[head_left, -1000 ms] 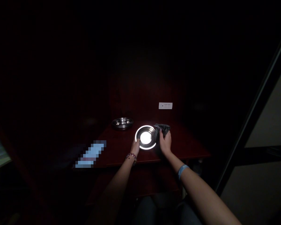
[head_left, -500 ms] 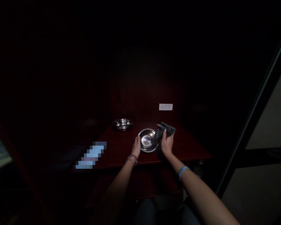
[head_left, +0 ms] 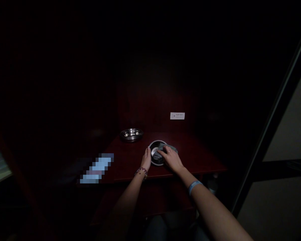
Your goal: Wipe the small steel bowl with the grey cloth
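A shiny steel bowl [head_left: 154, 144] is tilted toward me over the dark red desk, its inside facing up. My left hand [head_left: 146, 159] grips the bowl's left rim, fingers closed along the outside. In my right hand [head_left: 172, 158] is a bunched grey cloth [head_left: 157, 156], pressed into the bowl's inside; the fingers are closed on it and cover the bowl's right part. Whether the bowl's base rests on the desk I cannot tell.
A stack of steel bowls [head_left: 131, 134] stands at the back left of the desk [head_left: 190, 157]. On the back panel is a white socket plate [head_left: 177, 115]. A blurred-out bright patch [head_left: 96, 169] lies left of the desk. The surroundings are very dark.
My right hand has moved left and down with the cloth, from beside the bowl's right rim to inside the bowl. My left hand keeps its hold on the rim.
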Demonstrator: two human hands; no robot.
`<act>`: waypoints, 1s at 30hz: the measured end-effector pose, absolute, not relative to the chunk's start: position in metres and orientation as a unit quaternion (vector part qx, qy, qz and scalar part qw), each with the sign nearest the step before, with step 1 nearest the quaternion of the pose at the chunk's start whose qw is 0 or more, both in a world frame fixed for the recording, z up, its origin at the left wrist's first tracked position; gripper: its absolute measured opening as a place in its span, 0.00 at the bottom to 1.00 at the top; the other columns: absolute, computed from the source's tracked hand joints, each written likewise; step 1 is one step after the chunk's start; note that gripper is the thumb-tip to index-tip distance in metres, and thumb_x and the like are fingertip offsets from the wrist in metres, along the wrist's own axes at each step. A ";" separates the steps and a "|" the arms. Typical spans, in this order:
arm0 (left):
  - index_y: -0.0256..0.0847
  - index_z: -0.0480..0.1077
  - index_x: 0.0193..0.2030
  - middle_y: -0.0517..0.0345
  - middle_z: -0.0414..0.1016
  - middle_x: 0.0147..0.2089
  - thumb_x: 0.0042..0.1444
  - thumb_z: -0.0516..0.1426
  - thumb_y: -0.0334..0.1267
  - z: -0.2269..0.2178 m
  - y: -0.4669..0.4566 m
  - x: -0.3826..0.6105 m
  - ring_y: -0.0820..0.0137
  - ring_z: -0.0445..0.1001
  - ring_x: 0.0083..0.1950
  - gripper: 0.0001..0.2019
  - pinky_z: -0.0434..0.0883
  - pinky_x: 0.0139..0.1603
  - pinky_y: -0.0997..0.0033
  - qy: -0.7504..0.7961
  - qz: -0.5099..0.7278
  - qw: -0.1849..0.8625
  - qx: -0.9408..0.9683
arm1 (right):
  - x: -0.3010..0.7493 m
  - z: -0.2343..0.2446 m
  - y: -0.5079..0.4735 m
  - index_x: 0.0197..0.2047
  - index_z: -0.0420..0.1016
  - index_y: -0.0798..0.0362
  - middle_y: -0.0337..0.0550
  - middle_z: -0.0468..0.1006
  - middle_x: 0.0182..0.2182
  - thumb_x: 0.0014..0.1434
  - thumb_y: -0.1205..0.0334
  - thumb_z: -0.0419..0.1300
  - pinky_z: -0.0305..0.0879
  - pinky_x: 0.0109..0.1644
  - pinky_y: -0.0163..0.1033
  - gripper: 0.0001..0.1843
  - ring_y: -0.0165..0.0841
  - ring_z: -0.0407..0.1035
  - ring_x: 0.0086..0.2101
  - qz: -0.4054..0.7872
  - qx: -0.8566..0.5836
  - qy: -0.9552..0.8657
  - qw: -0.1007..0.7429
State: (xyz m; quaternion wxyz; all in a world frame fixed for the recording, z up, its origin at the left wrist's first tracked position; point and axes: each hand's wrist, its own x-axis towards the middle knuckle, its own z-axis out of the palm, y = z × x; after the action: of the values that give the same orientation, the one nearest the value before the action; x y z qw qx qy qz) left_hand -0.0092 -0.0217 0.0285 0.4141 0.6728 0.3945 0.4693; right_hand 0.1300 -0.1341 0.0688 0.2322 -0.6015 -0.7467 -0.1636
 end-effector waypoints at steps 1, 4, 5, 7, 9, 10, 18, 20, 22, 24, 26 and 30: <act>0.36 0.58 0.63 0.45 0.67 0.61 0.62 0.37 0.56 0.029 -0.023 -0.009 0.63 0.63 0.63 0.32 0.59 0.62 0.68 0.408 0.470 0.415 0.663 | 0.126 0.066 -0.132 0.64 0.58 0.45 0.46 0.63 0.56 0.61 0.69 0.48 0.59 0.55 0.43 0.28 0.38 0.60 0.51 -0.164 -0.591 -0.757 0.225; 0.35 0.60 0.62 0.46 0.68 0.59 0.62 0.37 0.56 0.030 -0.024 -0.010 0.63 0.65 0.62 0.32 0.60 0.62 0.66 0.429 0.477 0.417 0.644 | 0.118 0.059 -0.128 0.66 0.53 0.49 0.49 0.61 0.59 0.60 0.66 0.50 0.61 0.56 0.43 0.30 0.40 0.58 0.55 -0.168 -0.561 -0.779 0.222; 0.35 0.60 0.61 0.46 0.69 0.59 0.63 0.37 0.55 0.030 -0.024 -0.010 0.62 0.65 0.62 0.32 0.60 0.62 0.65 0.427 0.481 0.418 0.642 | 0.116 0.058 -0.127 0.67 0.50 0.51 0.50 0.58 0.62 0.60 0.66 0.49 0.61 0.56 0.43 0.31 0.40 0.57 0.57 -0.170 -0.553 -0.784 0.224; 0.35 0.61 0.61 0.46 0.70 0.57 0.63 0.37 0.55 0.030 -0.024 -0.010 0.62 0.65 0.62 0.31 0.60 0.62 0.64 0.420 0.488 0.417 0.642 | 0.114 0.056 -0.126 0.68 0.47 0.54 0.50 0.53 0.65 0.60 0.66 0.48 0.61 0.57 0.43 0.33 0.39 0.55 0.58 -0.173 -0.545 -0.789 0.226; 0.36 0.61 0.61 0.47 0.70 0.58 0.63 0.36 0.55 0.028 -0.022 -0.010 0.63 0.65 0.62 0.31 0.60 0.63 0.65 0.416 0.490 0.415 0.644 | 0.114 0.055 -0.126 0.67 0.47 0.57 0.52 0.51 0.65 0.59 0.66 0.48 0.60 0.58 0.44 0.33 0.39 0.55 0.59 -0.175 -0.547 -0.787 0.226; 0.35 0.60 0.61 0.46 0.68 0.59 0.62 0.36 0.56 0.028 -0.022 -0.009 0.63 0.64 0.63 0.32 0.59 0.63 0.65 0.417 0.487 0.416 0.645 | 0.115 0.055 -0.126 0.67 0.49 0.59 0.52 0.51 0.65 0.59 0.66 0.48 0.59 0.59 0.45 0.33 0.40 0.55 0.59 -0.179 -0.553 -0.782 0.226; 0.34 0.57 0.63 0.43 0.59 0.65 0.62 0.37 0.57 0.026 -0.022 -0.007 0.63 0.58 0.66 0.33 0.53 0.66 0.64 0.409 0.472 0.425 0.655 | 0.107 0.054 -0.123 0.60 0.63 0.60 0.54 0.62 0.60 0.56 0.63 0.54 0.50 0.62 0.52 0.28 0.48 0.49 0.60 -0.200 -0.627 -0.720 0.221; 0.35 0.57 0.64 0.44 0.58 0.66 0.62 0.37 0.57 0.026 -0.023 -0.007 0.64 0.56 0.67 0.33 0.53 0.66 0.64 0.405 0.475 0.426 0.655 | 0.104 0.053 -0.122 0.60 0.63 0.58 0.54 0.60 0.61 0.55 0.62 0.55 0.51 0.61 0.53 0.29 0.48 0.51 0.59 -0.198 -0.641 -0.708 0.220; 0.36 0.57 0.63 0.44 0.59 0.65 0.62 0.37 0.57 0.027 -0.023 -0.007 0.63 0.57 0.66 0.32 0.54 0.66 0.64 0.398 0.475 0.432 0.655 | 0.101 0.051 -0.122 0.60 0.63 0.56 0.54 0.58 0.62 0.54 0.62 0.56 0.52 0.60 0.53 0.29 0.49 0.53 0.58 -0.198 -0.653 -0.698 0.217; 0.36 0.58 0.63 0.44 0.61 0.64 0.62 0.38 0.57 0.026 -0.023 -0.007 0.63 0.59 0.66 0.32 0.55 0.66 0.63 0.392 0.475 0.435 0.657 | 0.100 0.049 -0.121 0.61 0.62 0.56 0.55 0.57 0.63 0.54 0.62 0.56 0.53 0.60 0.54 0.30 0.49 0.54 0.58 -0.197 -0.660 -0.693 0.213; 0.36 0.59 0.62 0.44 0.62 0.64 0.62 0.40 0.57 0.026 -0.021 -0.007 0.63 0.60 0.65 0.31 0.55 0.66 0.63 0.394 0.481 0.431 0.654 | 0.100 0.047 -0.119 0.61 0.61 0.56 0.55 0.57 0.63 0.54 0.62 0.56 0.54 0.59 0.54 0.31 0.49 0.55 0.57 -0.194 -0.662 -0.692 0.212; 0.35 0.60 0.61 0.44 0.63 0.63 0.62 0.39 0.57 0.023 -0.018 -0.006 0.63 0.61 0.65 0.32 0.55 0.66 0.64 0.383 0.482 0.441 0.653 | 0.100 0.043 -0.117 0.63 0.58 0.58 0.54 0.55 0.64 0.55 0.64 0.54 0.53 0.61 0.52 0.32 0.48 0.54 0.58 -0.182 -0.663 -0.690 0.226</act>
State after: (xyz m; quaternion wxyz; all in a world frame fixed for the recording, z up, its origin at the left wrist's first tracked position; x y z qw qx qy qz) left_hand -0.0059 -0.0178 0.0233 0.4413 0.6528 0.3832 0.4820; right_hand 0.0996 -0.1165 0.0432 0.2263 -0.6629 -0.6900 -0.1823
